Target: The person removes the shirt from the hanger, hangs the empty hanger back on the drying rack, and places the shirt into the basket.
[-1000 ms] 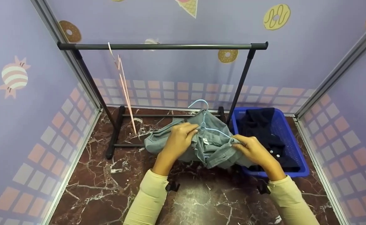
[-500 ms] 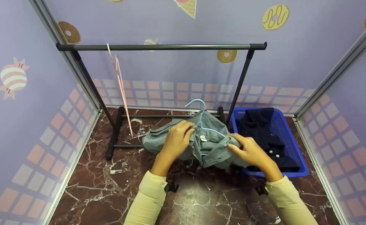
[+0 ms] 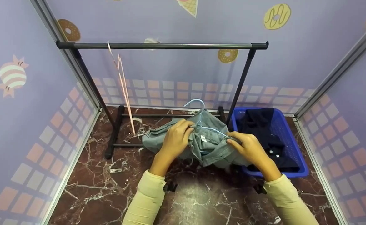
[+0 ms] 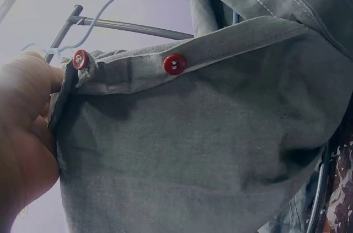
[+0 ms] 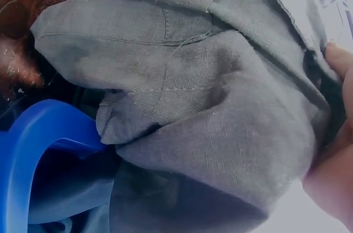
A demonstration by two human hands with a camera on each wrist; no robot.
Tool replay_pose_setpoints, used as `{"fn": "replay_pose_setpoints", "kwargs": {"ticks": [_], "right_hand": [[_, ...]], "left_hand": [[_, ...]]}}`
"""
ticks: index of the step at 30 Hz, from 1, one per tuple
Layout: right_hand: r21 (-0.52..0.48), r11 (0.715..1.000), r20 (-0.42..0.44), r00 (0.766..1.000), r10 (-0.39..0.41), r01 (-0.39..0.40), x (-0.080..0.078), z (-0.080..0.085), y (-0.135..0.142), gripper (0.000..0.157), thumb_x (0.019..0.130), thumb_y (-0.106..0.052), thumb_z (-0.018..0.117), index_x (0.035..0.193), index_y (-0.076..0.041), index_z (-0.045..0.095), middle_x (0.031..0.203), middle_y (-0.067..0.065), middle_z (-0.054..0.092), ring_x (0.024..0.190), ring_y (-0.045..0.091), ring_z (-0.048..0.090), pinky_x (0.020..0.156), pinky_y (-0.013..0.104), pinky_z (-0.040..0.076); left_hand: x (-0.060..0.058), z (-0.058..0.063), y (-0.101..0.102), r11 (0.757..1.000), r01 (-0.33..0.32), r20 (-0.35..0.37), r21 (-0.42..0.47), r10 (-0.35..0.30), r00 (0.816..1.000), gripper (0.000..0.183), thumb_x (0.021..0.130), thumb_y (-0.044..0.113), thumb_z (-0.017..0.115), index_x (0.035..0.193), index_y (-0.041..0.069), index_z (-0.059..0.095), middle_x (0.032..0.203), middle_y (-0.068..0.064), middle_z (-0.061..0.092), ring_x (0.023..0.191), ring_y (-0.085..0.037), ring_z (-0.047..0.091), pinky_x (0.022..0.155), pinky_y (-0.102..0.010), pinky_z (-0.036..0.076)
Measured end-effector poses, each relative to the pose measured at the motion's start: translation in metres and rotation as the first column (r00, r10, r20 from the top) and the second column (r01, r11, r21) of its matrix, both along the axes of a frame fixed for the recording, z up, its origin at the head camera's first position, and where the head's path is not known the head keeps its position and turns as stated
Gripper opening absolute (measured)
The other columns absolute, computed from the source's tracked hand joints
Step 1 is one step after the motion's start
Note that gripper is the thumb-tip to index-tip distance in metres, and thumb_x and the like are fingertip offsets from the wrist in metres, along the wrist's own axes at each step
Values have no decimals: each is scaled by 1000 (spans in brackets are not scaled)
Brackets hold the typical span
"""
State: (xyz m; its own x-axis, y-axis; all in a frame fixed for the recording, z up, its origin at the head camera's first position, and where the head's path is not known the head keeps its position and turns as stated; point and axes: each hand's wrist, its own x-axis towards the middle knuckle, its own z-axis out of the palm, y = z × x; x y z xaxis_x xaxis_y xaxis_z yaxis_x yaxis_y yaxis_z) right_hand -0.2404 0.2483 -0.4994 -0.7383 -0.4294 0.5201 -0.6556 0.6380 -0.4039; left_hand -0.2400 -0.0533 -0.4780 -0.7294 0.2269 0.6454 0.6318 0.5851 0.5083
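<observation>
A grey-green button-up shirt (image 3: 212, 161) hangs bunched between my two hands above the floor, a white tag inside its neck. Inside it sits a light blue hanger (image 3: 213, 129), its hook pointing up out of the collar opening. My left hand (image 3: 176, 139) pinches the shirt's edge left of the hanger's neck. On the other side, my right hand (image 3: 250, 149) pinches the cloth by the end of the hanger's arm. Red buttons (image 4: 175, 64) line the placket in the left wrist view. Folds hide the hanger's left arm.
Behind the shirt stands a black clothes rack (image 3: 170, 46). A pink hanger (image 3: 123, 82) hangs near its left end. At right, a blue plastic basket (image 3: 276, 174) holds dark navy clothing (image 3: 259, 131). Patterned walls enclose the marble-look floor (image 3: 107, 193).
Both hands, the shirt and the blue hanger have shifted slightly left. My right thumb and fingers have shifted a little on the cloth; both hands keep their hold.
</observation>
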Motion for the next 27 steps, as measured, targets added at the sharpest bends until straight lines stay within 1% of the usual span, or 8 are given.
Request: {"fn": "replay_pose_setpoints", "kwargs": {"ticks": [5, 10, 18, 24, 27], "right_hand": [[17, 1000, -50, 999, 19, -18, -2, 0, 0, 14, 94, -14, 76, 107, -11, 78, 98, 4, 80, 87, 21, 76, 77, 42, 62], [15, 999, -96, 995, 41, -40, -3, -1, 2, 16, 91, -11, 78, 107, -11, 79, 100, 5, 80, 88, 21, 77, 77, 41, 62], [18, 998, -155, 986, 63, -61, -4, -2, 7, 21, 88, -7, 80, 109, -9, 80, 101, 6, 80, 87, 21, 77, 76, 39, 62], [14, 997, -185, 979, 80, -79, -4, -7, 12, 24, 85, -2, 81, 108, -8, 79, 100, 6, 80, 85, 21, 77, 73, 36, 62], [8, 996, -184, 979, 88, -88, -5, -8, 14, 24, 85, -1, 81, 107, -9, 79, 100, 5, 80, 85, 20, 77, 73, 34, 62]], "left_hand": [[-1, -1, -2, 1000, 1, -33, 10, -1, 999, 11, 99, 12, 66, 103, 4, 73, 88, -7, 65, 71, -20, 59, 67, -39, 53], [-2, -1, -7, 1000, -5, -53, 16, 6, 999, 11, 99, 11, 66, 103, 4, 73, 89, -7, 66, 73, -20, 62, 68, -39, 54], [-2, 6, -14, 999, 10, -17, 33, -9, 1000, 13, 101, 12, 64, 105, 3, 73, 95, -8, 70, 83, -22, 67, 77, -39, 56], [-3, 7, -17, 999, 7, -26, 38, -6, 1000, 13, 100, 12, 65, 104, 3, 73, 93, -8, 69, 81, -22, 65, 74, -40, 55], [-3, 6, -18, 999, 5, -33, 40, -4, 999, 12, 99, 13, 66, 104, 3, 73, 92, -8, 68, 79, -22, 63, 73, -40, 54]]}}
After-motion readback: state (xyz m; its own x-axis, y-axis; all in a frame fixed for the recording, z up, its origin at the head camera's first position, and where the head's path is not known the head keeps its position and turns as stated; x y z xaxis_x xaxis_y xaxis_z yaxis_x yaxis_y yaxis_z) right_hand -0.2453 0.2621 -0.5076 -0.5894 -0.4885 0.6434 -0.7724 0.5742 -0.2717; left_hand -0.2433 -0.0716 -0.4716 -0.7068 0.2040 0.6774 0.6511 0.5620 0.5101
